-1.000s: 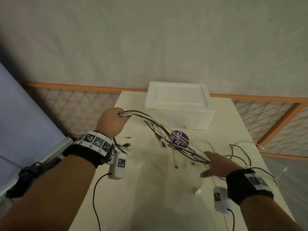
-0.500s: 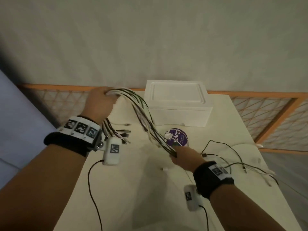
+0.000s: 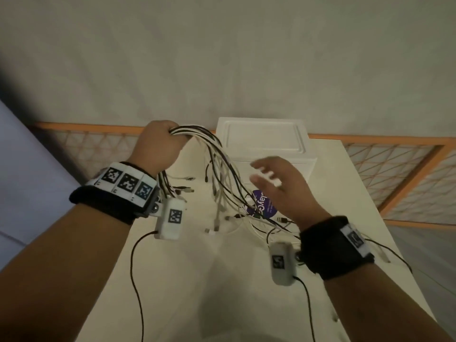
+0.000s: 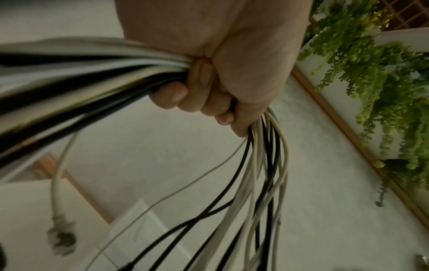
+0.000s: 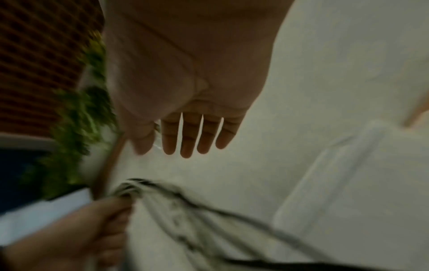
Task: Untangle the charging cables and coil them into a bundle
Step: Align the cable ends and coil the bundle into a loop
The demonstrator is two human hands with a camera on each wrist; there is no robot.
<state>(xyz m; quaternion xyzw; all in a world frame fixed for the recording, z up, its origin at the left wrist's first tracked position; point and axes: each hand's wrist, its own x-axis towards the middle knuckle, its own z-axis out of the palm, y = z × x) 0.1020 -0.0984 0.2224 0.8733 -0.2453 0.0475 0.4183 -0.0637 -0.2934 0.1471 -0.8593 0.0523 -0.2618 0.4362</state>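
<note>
Above the surface (image 3: 187, 280), charging cables (image 3: 222, 169) are gripped by the left hand (image 3: 158, 146) so tails hang free; the right hand (image 3: 283, 188) is spread, empty.

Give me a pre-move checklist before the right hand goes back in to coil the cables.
1. Left hand grips the cable bundle firmly: ok, fingers curled round it.
2. Right hand free to take the strands: ok, fingers spread, holding nothing.
3. Hanging strands untangled: not ok, they cross one another below the grip.
4. Every cable gathered: not ok, loose cables lie on the table.
5. Connector ends clear of snags: cannot tell, blurred.
6. White box out of the way: ok, behind the hands.
</note>
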